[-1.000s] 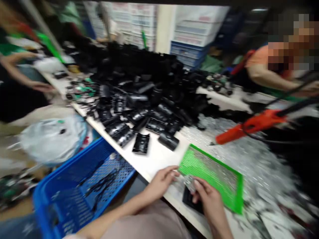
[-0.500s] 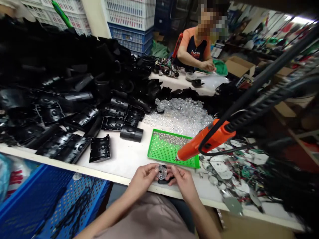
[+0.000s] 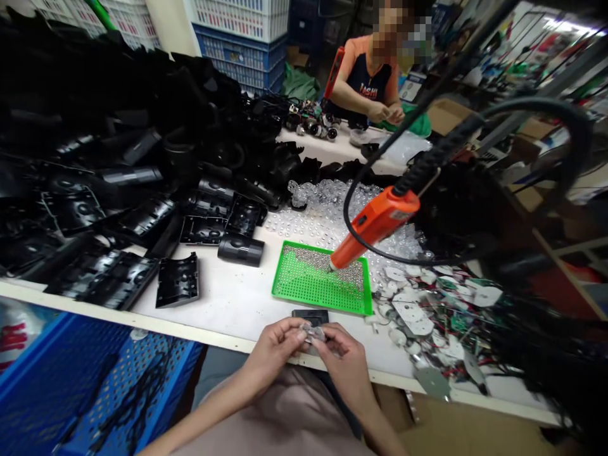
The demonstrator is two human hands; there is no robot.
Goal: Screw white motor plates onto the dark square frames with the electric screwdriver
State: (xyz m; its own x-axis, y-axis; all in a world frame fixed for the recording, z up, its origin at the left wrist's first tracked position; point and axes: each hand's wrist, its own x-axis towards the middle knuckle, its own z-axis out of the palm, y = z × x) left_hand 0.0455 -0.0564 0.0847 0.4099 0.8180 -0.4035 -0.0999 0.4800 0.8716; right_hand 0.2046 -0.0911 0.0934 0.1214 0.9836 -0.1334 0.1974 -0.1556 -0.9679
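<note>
Between my two hands, at the table's front edge, is a small clear plastic piece (image 3: 313, 332). My left hand (image 3: 278, 342) pinches it from the left with thumb and fingertips. From the other side my right hand (image 3: 344, 354) grips it too, fingers curled. Just behind my fingers a small black plastic part (image 3: 311, 315) lies on the table, partly hidden by them. Beyond it sits a green perforated tray (image 3: 304, 292) with many small metal screws. An orange electric screwdriver (image 3: 375, 225) hangs with its tip over the tray.
Black plastic housings (image 3: 178, 280) are heaped at left. A pile of clear plastic pieces (image 3: 323, 196) lies behind the tray. White discs and wired boards (image 3: 427, 316) cover the right. A blue crate (image 3: 109, 380) stands below left. A co-worker (image 3: 365, 82) sits across the table.
The clear piece has come away from the black part and is tilted between my fingers. The black part now rests on the table. The screwdriver has swung up and back over the tray.
</note>
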